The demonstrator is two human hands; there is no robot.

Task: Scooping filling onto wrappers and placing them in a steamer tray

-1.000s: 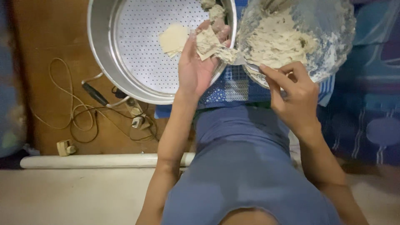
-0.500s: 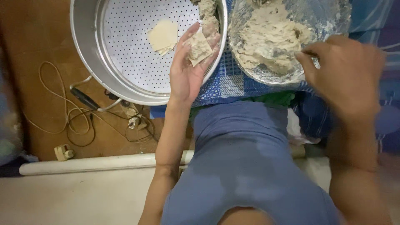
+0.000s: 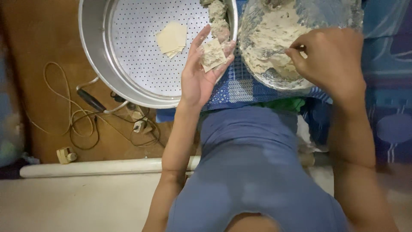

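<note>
Down on the brown floor, the left hand lies open, flat under a square dough wrapper, while the right hand pinches pale filling; best take just a little.

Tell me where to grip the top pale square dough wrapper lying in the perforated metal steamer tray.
Pinch the near corner of the top pale square dough wrapper, coming from the side of the left hand. The sheets lie flat and fanned on the perforated metal steamer tray, so the corners stick out, likely easiest to peel off singly.
</note>
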